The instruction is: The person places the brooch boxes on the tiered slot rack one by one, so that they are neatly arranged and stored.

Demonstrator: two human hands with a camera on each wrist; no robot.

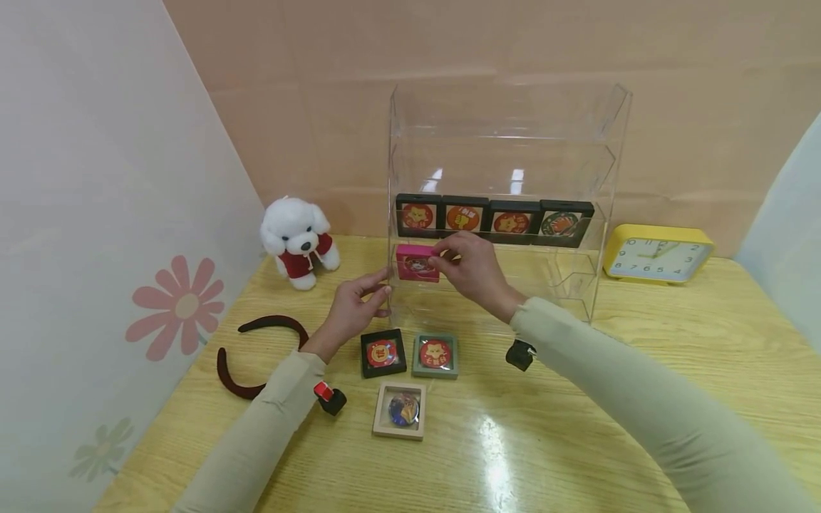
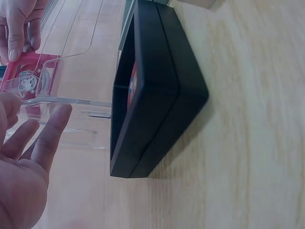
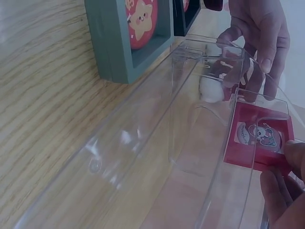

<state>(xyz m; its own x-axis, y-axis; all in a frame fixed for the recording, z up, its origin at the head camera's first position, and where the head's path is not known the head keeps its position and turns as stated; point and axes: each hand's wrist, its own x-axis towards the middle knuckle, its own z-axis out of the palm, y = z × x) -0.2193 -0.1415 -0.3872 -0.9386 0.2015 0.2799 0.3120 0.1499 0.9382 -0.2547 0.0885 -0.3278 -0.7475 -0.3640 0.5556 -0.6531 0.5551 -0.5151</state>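
Note:
My right hand [image 1: 471, 267] pinches the right side of a pink square display frame [image 1: 409, 265] with thumb and fingertips. A badge with a cartoon character shows inside the pink frame, which stands upright at the left end of a lower tier of the clear acrylic rack [image 1: 507, 135]. My left hand [image 1: 351, 306] touches the rack's left side wall with its fingers fairly straight, as the left wrist view shows. Just below that hand lies a black frame [image 1: 383, 353], beside a grey-green frame [image 1: 435, 355] and above a beige frame [image 1: 400, 411].
Several black frames [image 1: 511, 218] stand in a row on the tier above. A white plush dog [image 1: 295, 239] sits left of the rack, and a yellow clock [image 1: 658, 253] stands right of it. A dark red headband [image 1: 272, 322] lies by my left forearm.

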